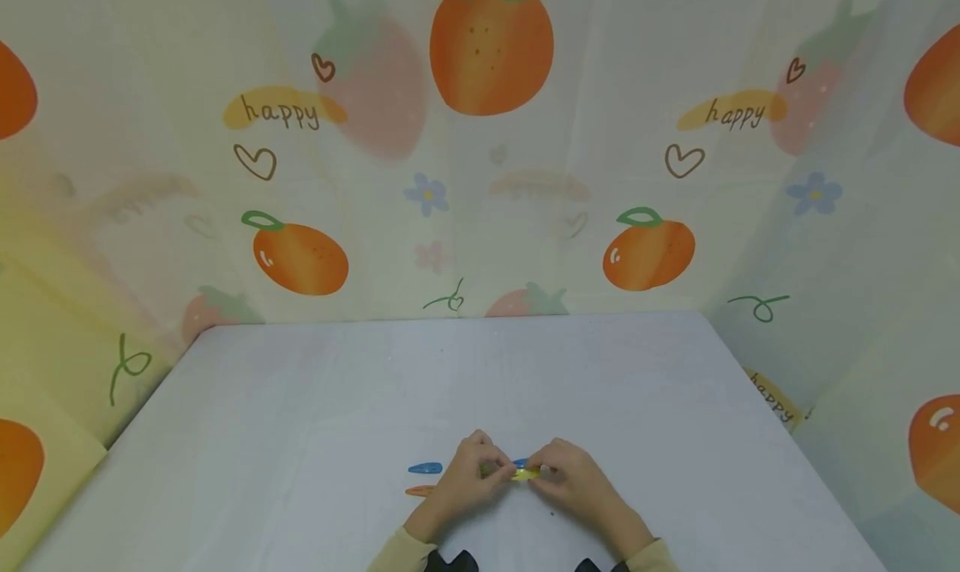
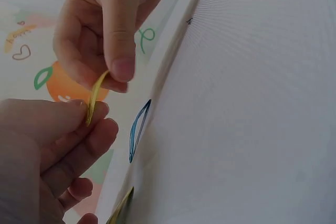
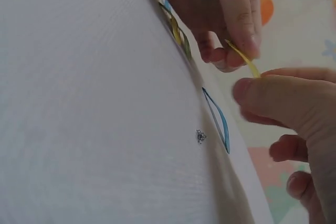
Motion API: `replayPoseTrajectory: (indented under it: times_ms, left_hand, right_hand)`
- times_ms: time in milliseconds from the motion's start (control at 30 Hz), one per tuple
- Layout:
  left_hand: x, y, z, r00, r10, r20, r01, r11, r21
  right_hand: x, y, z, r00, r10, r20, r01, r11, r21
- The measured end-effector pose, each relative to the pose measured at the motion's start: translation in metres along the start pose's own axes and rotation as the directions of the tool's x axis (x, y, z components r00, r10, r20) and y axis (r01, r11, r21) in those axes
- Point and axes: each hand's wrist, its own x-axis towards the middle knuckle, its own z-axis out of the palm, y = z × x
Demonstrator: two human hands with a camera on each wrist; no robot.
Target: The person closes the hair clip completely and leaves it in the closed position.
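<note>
A yellow snap hair clip [image 1: 524,475] is held just above the table between both hands. My left hand [image 1: 474,474] pinches one end of it between thumb and forefinger. At the other end, the thumb and fingertips of my right hand [image 1: 576,478] pinch the same clip [image 2: 94,98]. Beneath and behind it, a blue hair clip [image 3: 218,121] lies on the table, partly hidden by the hands in the head view. Left of my left hand are another blue clip [image 1: 425,468] and an orange clip [image 1: 418,491], its end covered by the hand.
Several more clips, yellow and green [image 3: 176,31] among them, lie in a row in the right wrist view. The white table [image 1: 337,388] carries a small dark speck [image 3: 200,136]. A fruit-printed cloth [image 1: 465,247] hangs behind and beside the table.
</note>
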Motion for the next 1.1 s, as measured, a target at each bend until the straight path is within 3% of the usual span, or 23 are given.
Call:
replayPoseTrajectory:
  times_ms: [200,367,500,867,1100]
  left_hand:
    - [0.0003,0.0002,0.0015,0.999,0.050,-0.003,-0.050,0.994,0.094]
    - [0.0025,0.0041,0.0011,0.996,0.067,-0.053,-0.062,0.993,0.099]
    - [0.0030,0.0036,0.0012,0.994,0.082,-0.066,-0.076,0.994,0.078]
    - [0.0027,0.0022,-0.0007,0.988,0.118,-0.096,-0.113,0.992,0.050]
    - [0.0040,0.0005,0.0002,0.978,0.149,-0.144,-0.136,0.986,0.099]
  right_hand:
    - [-0.0019,-0.0032,-0.0041,0.979,0.171,0.108,-0.172,0.985,0.005]
    - [0.0006,-0.0053,-0.0095,0.959,0.221,0.178,-0.227,0.974,0.011]
    - [0.0023,-0.0046,-0.0100,0.958,0.220,0.185,-0.223,0.975,-0.005]
    - [0.0010,-0.0021,-0.0073,0.982,0.133,0.137,-0.139,0.990,0.034]
    - [-0.0016,0.0011,-0.0057,0.975,0.167,0.145,-0.171,0.985,0.015]
